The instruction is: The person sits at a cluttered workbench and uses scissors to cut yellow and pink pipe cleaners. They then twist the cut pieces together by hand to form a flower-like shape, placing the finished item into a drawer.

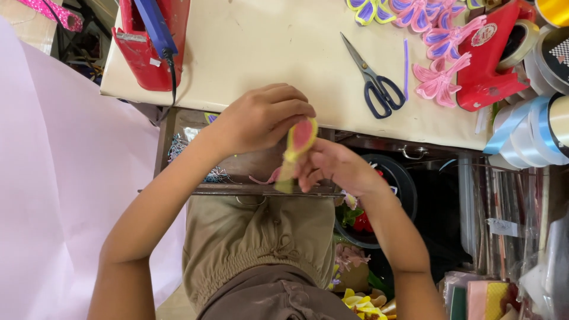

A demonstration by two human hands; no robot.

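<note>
My left hand [264,118] and my right hand [332,168] together hold a small craft piece [299,142] of yellow-green ribbon folded around a pink centre. The piece is pinched just below the front edge of a cream-covered table [272,47], above my lap. The left fingers curl over its top, and the right fingers grip its lower side. A loose tail of the ribbon hangs down toward an open drawer [237,188].
On the table lie blue-handled scissors [376,80], a thin purple strip [406,59], finished pink and purple ribbon flowers [441,53] and a red tape dispenser [489,59]. A red and blue tool [151,41] sits far left. Ribbon rolls [533,127] stack at right; pink sheet [53,178] at left.
</note>
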